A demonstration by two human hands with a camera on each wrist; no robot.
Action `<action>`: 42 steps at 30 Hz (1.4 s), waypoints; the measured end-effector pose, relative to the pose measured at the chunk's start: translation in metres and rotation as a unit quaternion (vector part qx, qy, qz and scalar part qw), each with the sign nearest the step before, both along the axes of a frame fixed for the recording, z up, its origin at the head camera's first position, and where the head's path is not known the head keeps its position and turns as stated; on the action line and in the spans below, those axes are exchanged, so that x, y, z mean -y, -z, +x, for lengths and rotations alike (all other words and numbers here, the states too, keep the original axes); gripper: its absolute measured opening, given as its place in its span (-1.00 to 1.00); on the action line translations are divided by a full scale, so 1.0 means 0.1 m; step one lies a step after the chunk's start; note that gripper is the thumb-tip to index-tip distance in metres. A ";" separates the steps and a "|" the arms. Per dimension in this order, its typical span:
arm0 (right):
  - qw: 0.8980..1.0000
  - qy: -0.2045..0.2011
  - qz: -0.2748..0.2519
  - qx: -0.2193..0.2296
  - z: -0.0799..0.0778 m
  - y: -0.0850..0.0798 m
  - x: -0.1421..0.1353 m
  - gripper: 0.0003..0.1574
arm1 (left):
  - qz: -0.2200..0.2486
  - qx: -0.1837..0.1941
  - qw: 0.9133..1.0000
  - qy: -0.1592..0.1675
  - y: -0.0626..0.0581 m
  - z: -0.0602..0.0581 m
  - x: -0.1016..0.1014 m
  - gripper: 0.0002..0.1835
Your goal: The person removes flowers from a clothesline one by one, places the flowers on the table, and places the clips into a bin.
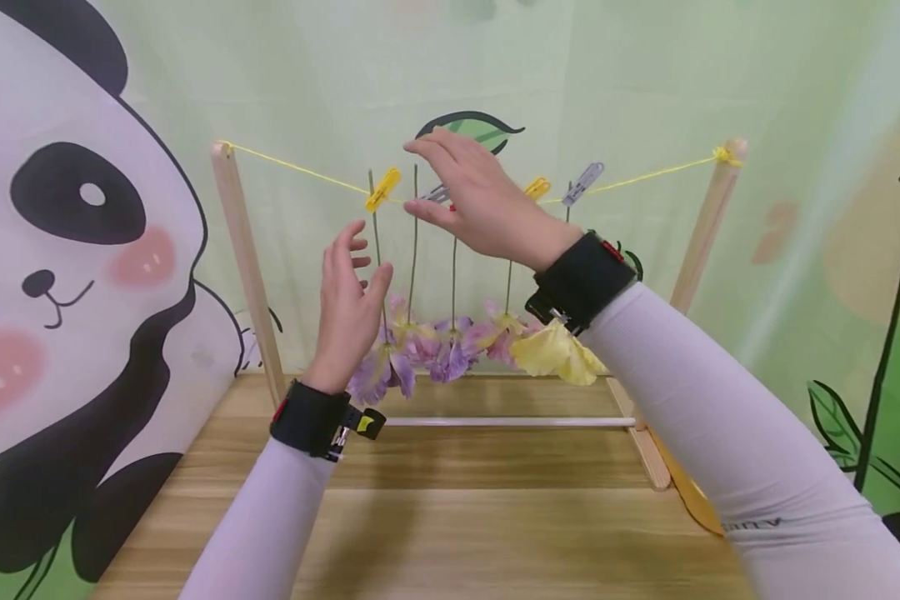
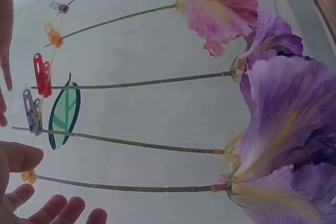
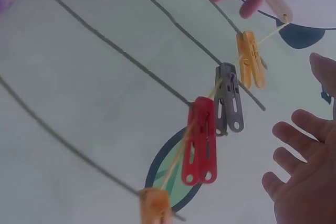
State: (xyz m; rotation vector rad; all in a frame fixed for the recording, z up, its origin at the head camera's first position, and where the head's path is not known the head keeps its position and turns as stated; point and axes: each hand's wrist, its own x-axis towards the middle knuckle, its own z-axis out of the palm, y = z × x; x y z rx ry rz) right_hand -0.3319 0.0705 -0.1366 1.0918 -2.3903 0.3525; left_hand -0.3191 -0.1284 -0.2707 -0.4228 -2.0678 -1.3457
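Several artificial flowers hang heads down from a yellow string, each stem held by a clothespin. My left hand, fingers loosely bent and holding nothing, is beside the leftmost stem, below a yellow clothespin. My right hand is raised in front of the string's middle, thumb apart from the fingers. It hides part of a grey clothespin and most of a red clothespin, both plain in the right wrist view. A purple flower hangs at the left, a yellow flower at the right.
Wooden posts stand at the left and right, with the string tied to their tops. A white rod runs low between them above the wooden table. Something orange lies by the right foot. Behind hangs a panda-print backdrop.
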 end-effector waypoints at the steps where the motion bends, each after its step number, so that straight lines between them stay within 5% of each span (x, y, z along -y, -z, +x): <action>1: 1.000 0.002 0.006 0.006 -0.02 -0.03 0.04 -0.17 | 0.002 0.003 1.000 -0.002 0.00 -0.01 0.00 -0.35; 12: 0.994 0.043 0.095 0.016 -0.22 -0.16 0.36 -0.38 | -0.018 0.011 0.999 -0.028 0.06 -0.10 0.00 -0.41; 21: 0.993 0.040 0.114 0.013 -0.27 -0.15 0.42 -0.60 | -0.032 0.008 0.998 -0.050 0.12 -0.06 -0.03 -0.50; 29: 0.999 0.041 0.006 0.023 -0.28 -0.21 0.38 -0.82 | -0.030 -0.028 0.997 -0.058 0.04 -0.09 -0.11 -0.53; 42: 0.991 0.021 -0.132 0.003 -0.29 -0.15 0.23 -0.87 | -0.029 -0.044 0.996 -0.072 0.03 -0.05 -0.09 -0.55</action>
